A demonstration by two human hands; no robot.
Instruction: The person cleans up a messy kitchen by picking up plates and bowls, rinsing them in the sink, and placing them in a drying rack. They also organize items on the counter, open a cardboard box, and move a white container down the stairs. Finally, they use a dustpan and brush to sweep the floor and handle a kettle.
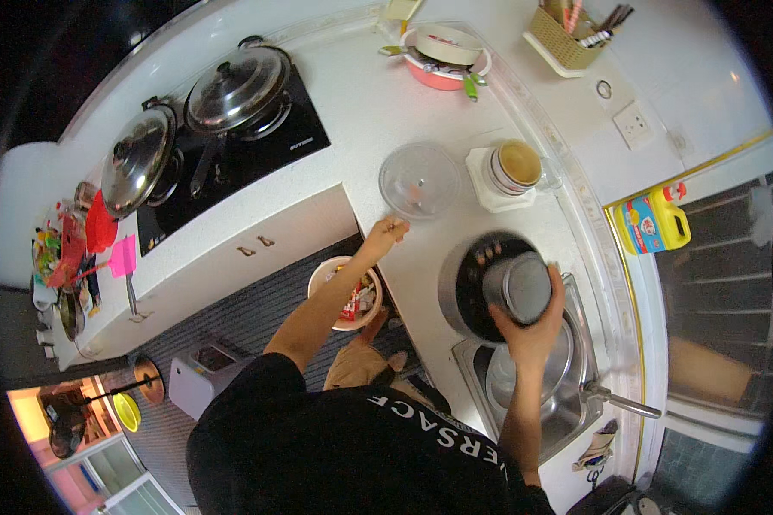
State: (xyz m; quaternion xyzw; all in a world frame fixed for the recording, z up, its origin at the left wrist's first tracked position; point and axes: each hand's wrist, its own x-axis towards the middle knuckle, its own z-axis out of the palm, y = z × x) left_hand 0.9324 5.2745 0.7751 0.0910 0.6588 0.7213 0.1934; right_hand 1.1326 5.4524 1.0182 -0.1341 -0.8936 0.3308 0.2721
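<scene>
My right hand (531, 328) grips a grey round container (527, 288) tilted over a large dark-lined pot (473, 302) by the sink; the container's contents cannot be made out. My left hand (386, 237), its fingers bunched, is near the lower edge of a clear round lid (420, 180) lying on the white counter. Whether it touches the lid or pinches something small cannot be told. Right of the lid, stacked bowls (516, 168) stand on a white octagonal plate or board (483, 187).
A steel sink (583, 380) with a metal basin (557, 367) lies at right, its tap (625, 402) beside it. Lidded pans (238, 90) stand on the black hob (306, 125). Below my left forearm is a waste bin (314, 283). A yellow jug (657, 222) stands by the window.
</scene>
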